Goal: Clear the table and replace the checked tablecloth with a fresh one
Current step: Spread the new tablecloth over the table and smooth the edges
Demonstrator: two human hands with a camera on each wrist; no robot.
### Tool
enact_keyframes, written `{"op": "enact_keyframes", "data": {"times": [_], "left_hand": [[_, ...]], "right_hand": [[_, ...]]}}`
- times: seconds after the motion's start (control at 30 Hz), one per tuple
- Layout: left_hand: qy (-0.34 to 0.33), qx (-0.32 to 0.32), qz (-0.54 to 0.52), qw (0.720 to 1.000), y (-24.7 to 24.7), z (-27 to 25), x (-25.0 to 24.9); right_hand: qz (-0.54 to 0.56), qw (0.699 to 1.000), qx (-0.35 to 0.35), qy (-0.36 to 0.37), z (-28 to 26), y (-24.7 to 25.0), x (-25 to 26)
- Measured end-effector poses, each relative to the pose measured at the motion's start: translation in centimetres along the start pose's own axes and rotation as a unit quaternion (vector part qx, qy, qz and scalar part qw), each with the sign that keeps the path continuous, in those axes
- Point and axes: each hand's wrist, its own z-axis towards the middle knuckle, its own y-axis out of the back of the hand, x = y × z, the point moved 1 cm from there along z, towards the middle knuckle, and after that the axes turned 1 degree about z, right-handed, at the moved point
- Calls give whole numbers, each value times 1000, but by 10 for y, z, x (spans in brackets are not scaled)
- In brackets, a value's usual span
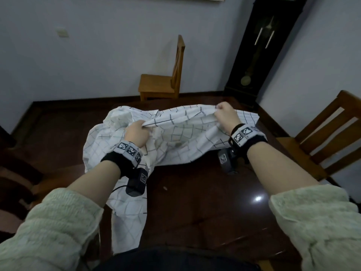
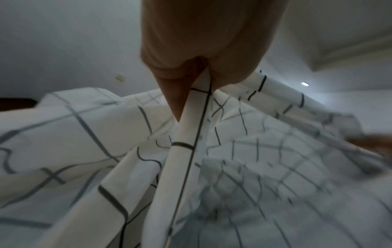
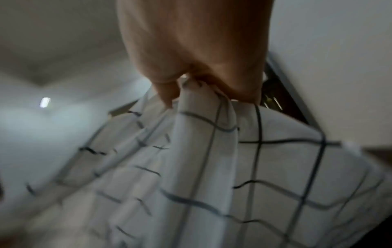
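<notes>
I have both hands on the checked tablecloth (image 1: 175, 137), which lies bunched in the middle of the dark desk (image 1: 205, 202), with one tail spilling over the near edge toward me; the left hand (image 1: 136, 133) pinches a folded ridge of the fabric between thumb and fingers, and in the left wrist view that ridge runs taut straight down from the pinch (image 2: 191, 134); the right hand (image 1: 226, 116) is fisted around a gathered edge, held higher and farther out, and the right wrist view shows the cloth (image 3: 212, 159) hanging in pleats from that fist; I judge the two grips sit apart on the same edge so the cloth can be drawn up into a bundle instead of dragged flat across the wood; the raised right hand takes the weight off the far side, which is probably why the fabric billows there; most of the desk around the heap shows bare, glossy wood, so I reckon the clearing is done and the stripping is well along; I see no fresh cloth in any view; a wooden chair (image 1: 322, 137) stands just beside the desk on my right, another chair (image 1: 162, 83) against the far wall, and a tall clock (image 1: 259, 45) in the corner; the dangling tail could snag as I lift.
</notes>
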Motion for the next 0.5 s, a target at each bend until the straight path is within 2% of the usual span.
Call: {"op": "enact_keyframes", "data": {"times": [0.07, 0.13, 0.2, 0.27, 0.33, 0.5], "left_hand": [[16, -22, -17, 999, 4, 3, 9], [20, -36, -36, 998, 5, 1, 10], [30, -46, -52, 997, 5, -1, 11], [47, -55, -53, 996, 7, 0, 17], [67, -58, -49, 995, 11, 0, 26], [103, -66, -34, 992, 15, -6, 44]], "right_hand": [[-162, 983, 81, 15, -11, 0, -19], [-304, 944, 124, 35, -19, -2, -32], [-379, 916, 114, 59, -27, -4, -45], [-405, 910, 56, 68, -32, 2, -54], [-404, 914, 6, 13, -32, 14, -69], [-384, 910, -5, -159, -33, 48, -113]]}}
